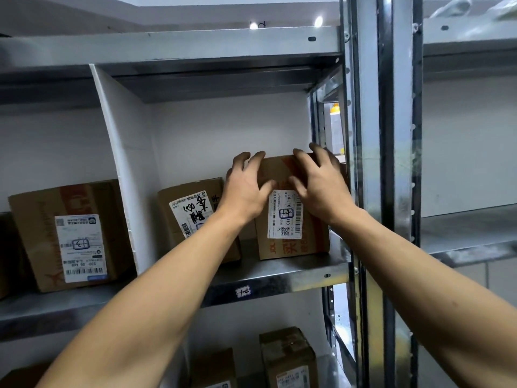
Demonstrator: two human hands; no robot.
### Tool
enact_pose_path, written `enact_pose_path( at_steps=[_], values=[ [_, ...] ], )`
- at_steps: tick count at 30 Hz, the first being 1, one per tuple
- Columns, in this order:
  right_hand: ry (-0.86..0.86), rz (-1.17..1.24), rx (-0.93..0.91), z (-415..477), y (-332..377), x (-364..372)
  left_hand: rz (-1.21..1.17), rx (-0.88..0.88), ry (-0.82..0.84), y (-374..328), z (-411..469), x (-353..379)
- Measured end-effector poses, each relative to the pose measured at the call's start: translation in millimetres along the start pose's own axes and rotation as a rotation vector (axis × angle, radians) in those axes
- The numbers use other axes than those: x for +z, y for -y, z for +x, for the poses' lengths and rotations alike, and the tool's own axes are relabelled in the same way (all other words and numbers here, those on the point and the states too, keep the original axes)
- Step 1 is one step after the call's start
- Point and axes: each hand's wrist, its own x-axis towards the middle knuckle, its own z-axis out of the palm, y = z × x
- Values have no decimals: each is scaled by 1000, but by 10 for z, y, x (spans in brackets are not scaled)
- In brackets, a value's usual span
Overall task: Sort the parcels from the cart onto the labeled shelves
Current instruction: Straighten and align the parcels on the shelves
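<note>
1. The parcel (289,242), a brown cardboard box with a white shipping label facing out, stands on the metal shelf (293,271) at the right end of its bay, close against the steel upright (391,141).
2. The left hand (246,189) is at the parcel's upper left corner. Its fingers bend over the top edge and its thumb lies on the front face, so it holds that corner.
3. The right hand (321,189) is spread over the upper right part of the parcel, with its thumb near the top of the label. Its fingers are splayed and bent above the top face, but from this angle I cannot tell whether they grip the box or only hover over it.
4. A small handwritten tag (242,291) is stuck to the shelf's front lip just below the parcel, and a similar boxed mark is on the parcel's label.
5. A second box (193,217), with handwriting across its label, sits just to the left of the parcel in the same bay, partly behind the left forearm.
6. A white divider panel (123,169) closes the bay on the left, and beyond it stands a larger labelled box (70,236).
7. Two more boxes (288,357) sit on the shelf below.
</note>
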Motion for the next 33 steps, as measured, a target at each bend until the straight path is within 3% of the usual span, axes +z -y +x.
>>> enact_pose_path(
  at_steps=[13,23,33],
  values=[
    [-128,-166,-196,-737,578,-133,253,246,-87,237,-870,-854],
    [63,26,-284,-1783,1986,262,466,18,-37,1022,-2445,-1981],
    [380,264,-446,-3206,4057,894,757,-419,179,1780,-4661,-3535]
  ],
)
